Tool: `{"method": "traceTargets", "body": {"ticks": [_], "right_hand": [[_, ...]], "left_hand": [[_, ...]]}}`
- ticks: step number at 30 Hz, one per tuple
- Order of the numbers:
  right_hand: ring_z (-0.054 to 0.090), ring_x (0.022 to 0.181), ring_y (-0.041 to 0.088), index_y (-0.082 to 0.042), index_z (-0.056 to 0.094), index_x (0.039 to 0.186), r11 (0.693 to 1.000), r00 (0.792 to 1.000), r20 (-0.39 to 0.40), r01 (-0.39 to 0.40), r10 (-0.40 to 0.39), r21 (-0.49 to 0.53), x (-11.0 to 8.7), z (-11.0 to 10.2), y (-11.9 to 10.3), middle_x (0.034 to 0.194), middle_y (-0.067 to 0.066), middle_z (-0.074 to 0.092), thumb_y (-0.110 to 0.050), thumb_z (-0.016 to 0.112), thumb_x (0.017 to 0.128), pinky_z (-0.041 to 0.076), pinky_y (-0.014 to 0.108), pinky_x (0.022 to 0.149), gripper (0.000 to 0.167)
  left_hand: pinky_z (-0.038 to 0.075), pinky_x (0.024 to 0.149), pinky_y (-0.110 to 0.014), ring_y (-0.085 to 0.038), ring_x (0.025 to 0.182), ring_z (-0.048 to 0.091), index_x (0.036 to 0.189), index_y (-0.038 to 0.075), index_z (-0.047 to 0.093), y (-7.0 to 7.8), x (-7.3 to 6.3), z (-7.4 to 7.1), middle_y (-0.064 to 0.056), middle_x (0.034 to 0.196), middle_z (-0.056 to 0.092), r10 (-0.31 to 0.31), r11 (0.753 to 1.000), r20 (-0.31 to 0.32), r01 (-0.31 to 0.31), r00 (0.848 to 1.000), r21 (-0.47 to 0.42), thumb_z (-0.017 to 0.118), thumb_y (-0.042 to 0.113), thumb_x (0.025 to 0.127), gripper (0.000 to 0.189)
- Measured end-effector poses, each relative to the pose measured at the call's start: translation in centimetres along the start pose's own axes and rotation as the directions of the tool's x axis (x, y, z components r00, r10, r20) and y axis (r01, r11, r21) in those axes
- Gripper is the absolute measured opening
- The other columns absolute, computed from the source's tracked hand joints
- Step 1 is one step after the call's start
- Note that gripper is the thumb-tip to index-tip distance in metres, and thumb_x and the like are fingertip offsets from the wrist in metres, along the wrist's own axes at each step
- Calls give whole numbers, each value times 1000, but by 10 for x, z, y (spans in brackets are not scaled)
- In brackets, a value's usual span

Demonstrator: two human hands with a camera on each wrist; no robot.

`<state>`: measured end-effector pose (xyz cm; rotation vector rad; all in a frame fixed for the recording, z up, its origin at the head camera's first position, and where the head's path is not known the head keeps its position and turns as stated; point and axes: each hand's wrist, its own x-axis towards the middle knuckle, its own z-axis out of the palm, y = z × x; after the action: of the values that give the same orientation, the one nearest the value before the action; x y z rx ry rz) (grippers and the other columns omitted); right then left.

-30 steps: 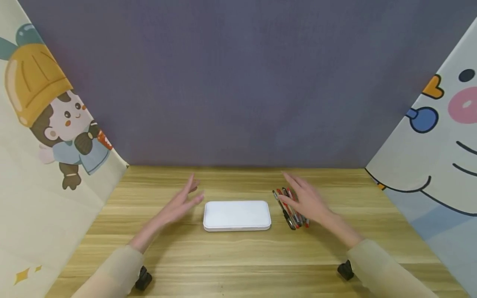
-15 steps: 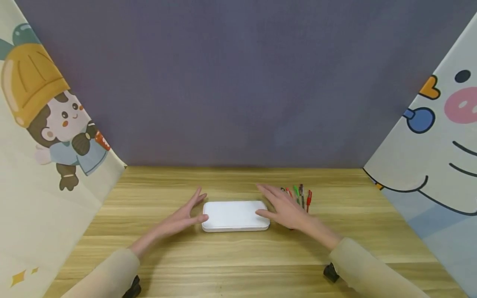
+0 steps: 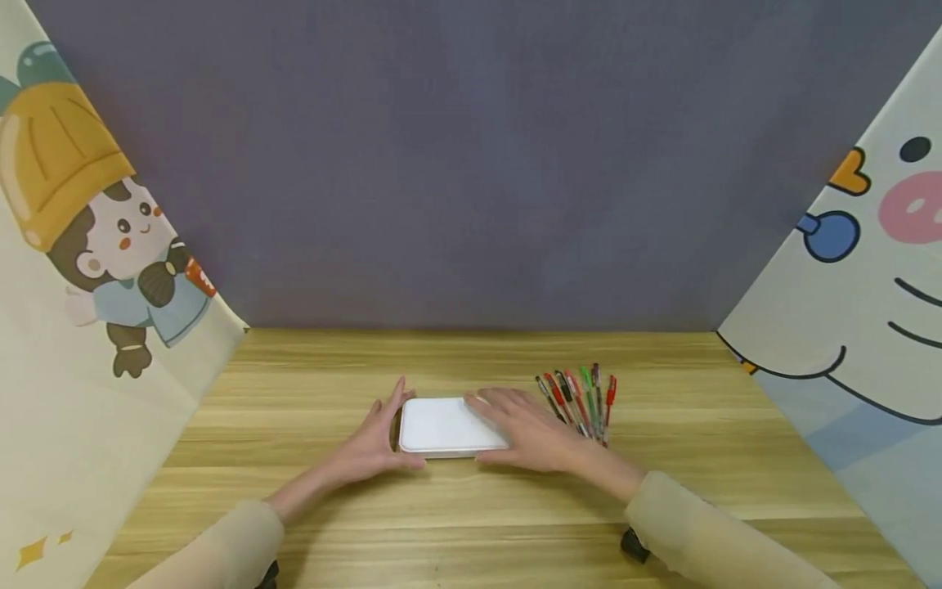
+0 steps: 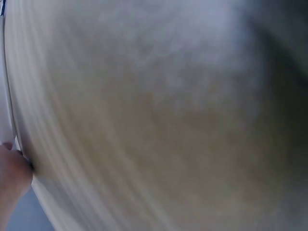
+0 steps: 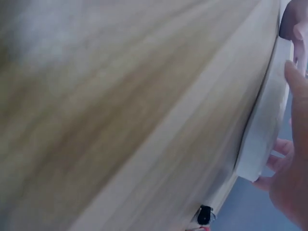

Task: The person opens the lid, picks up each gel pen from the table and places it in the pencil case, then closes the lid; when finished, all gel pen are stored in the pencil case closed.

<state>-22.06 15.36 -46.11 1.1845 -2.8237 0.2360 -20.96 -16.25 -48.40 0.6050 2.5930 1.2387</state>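
Observation:
A white rectangular case (image 3: pixel 437 425) with rounded corners and a lid seam lies flat on the wooden table. At its left end, my left hand (image 3: pixel 371 446) spreads in a C shape, thumb by the front corner, fingers by the back corner. A dark gap shows between that palm and the case. My right hand (image 3: pixel 533 438) grips the right end, its thumb along the front edge and its fingers over the top toward the back, hiding that end. The right wrist view shows the case's long side (image 5: pixel 264 113) with the right thumb (image 5: pixel 296 82) against it.
Several pens (image 3: pixel 581 397) with red, green and black caps lie fanned out just right of the case, partly behind the right hand. The wooden table (image 3: pixel 456 532) ends at a grey back panel (image 3: pixel 471 204). Cartoon-printed panels stand at both sides.
The right hand has moved left from above the pens onto the case, uncovering the pens. The left hand has come down and closer to the case's left end. The case stays nearly in place.

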Motion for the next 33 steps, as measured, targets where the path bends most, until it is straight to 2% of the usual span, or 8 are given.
{"method": "traceTargets", "body": {"ticks": [6, 10, 14, 17, 23, 28, 33], "right_hand": [[44, 148, 33, -24, 20, 166, 996, 1000, 16, 21, -19, -91, 2, 5, -2, 165, 13, 38, -68, 55, 96, 37, 60, 122, 90], [44, 148, 35, -24, 18, 166, 978, 998, 37, 53, -46, -202, 2, 6, -3, 164, 15, 38, -67, 47, 100, 39, 59, 121, 84], [47, 145, 34, -21, 16, 167, 939, 995, 48, 99, -88, -330, 3, 10, -2, 162, 17, 40, -67, 39, 102, 43, 56, 119, 83], [53, 139, 34, -17, 19, 166, 903, 990, 27, 137, -138, -408, 4, 13, -1, 157, 18, 44, -67, 38, 103, 49, 54, 114, 83], [58, 132, 35, -14, 25, 164, 856, 980, 6, 178, -201, -485, 5, 16, 0, 152, 21, 47, -66, 37, 103, 56, 52, 106, 81], [58, 132, 35, -13, 27, 162, 842, 978, 8, 183, -207, -507, 4, 15, 0, 152, 22, 48, -66, 36, 103, 56, 51, 106, 79], [57, 135, 34, -13, 25, 163, 856, 982, 37, 181, -187, -484, 3, 13, -1, 155, 22, 47, -65, 34, 104, 55, 51, 108, 78]], "left_hand": [[0, 129, -67, -41, 155, 32, 163, -1, -5, -3, 6, 8, -21, 162, 41, 80, 992, -66, -73, 995, 101, 92, 50, 71, 143], [2, 131, -64, -36, 151, 40, 164, -1, -2, -4, 7, 11, -17, 157, 49, 74, 989, -109, -59, 991, 136, 91, 50, 72, 140], [7, 132, -61, -35, 149, 44, 164, -2, 3, -4, 7, 15, -19, 154, 51, 77, 981, -149, -48, 986, 188, 90, 49, 74, 136], [9, 132, -59, -37, 149, 44, 163, -3, 5, -5, 6, 17, -22, 155, 50, 82, 976, -166, -45, 983, 214, 90, 48, 75, 133], [14, 130, -61, -37, 147, 47, 163, -4, 11, -6, 3, 19, -22, 153, 53, 117, 966, -198, -65, 973, 251, 90, 46, 75, 128], [15, 130, -62, -37, 146, 48, 163, -4, 13, -5, 3, 19, -24, 151, 54, 126, 963, -204, -71, 971, 261, 90, 45, 75, 126], [13, 131, -61, -38, 147, 47, 163, -4, 12, -4, 4, 19, -26, 152, 52, 109, 965, -182, -60, 977, 255, 90, 46, 75, 127]]}}
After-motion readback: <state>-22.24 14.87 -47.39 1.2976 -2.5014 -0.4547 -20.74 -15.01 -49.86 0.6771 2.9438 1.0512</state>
